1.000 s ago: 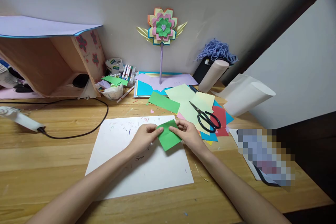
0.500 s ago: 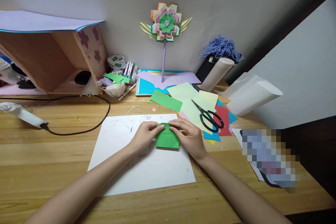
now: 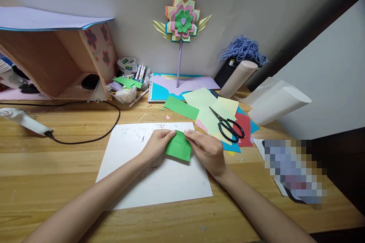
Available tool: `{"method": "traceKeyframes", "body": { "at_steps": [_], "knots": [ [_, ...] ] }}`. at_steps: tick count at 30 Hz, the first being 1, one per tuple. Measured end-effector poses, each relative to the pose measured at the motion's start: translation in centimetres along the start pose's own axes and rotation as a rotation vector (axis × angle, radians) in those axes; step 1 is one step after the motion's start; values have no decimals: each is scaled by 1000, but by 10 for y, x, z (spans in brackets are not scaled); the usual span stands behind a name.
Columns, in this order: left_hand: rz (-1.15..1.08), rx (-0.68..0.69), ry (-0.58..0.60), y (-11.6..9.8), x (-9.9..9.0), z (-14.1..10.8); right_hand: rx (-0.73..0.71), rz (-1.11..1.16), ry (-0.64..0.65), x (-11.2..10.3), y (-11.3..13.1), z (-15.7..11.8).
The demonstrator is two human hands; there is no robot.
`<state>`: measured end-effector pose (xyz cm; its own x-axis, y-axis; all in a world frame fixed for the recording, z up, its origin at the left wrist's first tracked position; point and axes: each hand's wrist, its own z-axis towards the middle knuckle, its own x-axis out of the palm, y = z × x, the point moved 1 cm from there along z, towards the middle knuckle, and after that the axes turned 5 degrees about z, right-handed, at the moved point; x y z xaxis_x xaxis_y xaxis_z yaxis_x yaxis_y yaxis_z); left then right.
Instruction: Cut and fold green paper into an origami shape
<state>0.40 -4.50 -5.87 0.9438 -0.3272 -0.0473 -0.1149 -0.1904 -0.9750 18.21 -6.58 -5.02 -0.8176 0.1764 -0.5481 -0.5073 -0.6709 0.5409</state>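
Note:
A small piece of green paper [image 3: 178,148] is held between my two hands, slightly tilted, above a white sheet [image 3: 125,174] marked with specks of colour. My left hand [image 3: 157,144] pinches its upper left edge between thumb and fingers. On the other side, my right hand [image 3: 207,150] has its thumb and fingertips closed at the upper right corner. The back edge of the green paper is partly covered by my fingers.
Black-handled scissors [image 3: 226,125] lie on coloured paper sheets [image 3: 199,102] at the right. Behind stands a paper flower [image 3: 182,21] on a purple stem. A glue gun [image 3: 24,121] with its cord rests at left, near an open box [image 3: 65,57]. Rolled white paper [image 3: 279,102] stands far right.
The green paper has turned a little and shifted slightly left, its lower edge now slanting down to the right. My right fingers have moved to its upper right corner.

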Motion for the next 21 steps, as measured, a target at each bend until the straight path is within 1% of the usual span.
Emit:
{"method": "traceKeyframes", "body": {
  "at_steps": [5, 9, 12, 16, 21],
  "knots": [
    [9, -30, -18, -1, -1, 0, 69, -20, 92, -1, 2, 1],
    [-4, -89, 1, -3, -1, 0, 119, 76, 65, 0, 4, 3],
    [17, -110, 5, -3, 1, -1, 253, 196, 32, 3, 4, 5],
    [76, -84, -40, -3, 5, -3, 471, 348, 9, 10, 3, 6],
    [69, -33, -86, -1, 8, -4, 639, 492, -3, 17, -3, 5]
  ]
}}
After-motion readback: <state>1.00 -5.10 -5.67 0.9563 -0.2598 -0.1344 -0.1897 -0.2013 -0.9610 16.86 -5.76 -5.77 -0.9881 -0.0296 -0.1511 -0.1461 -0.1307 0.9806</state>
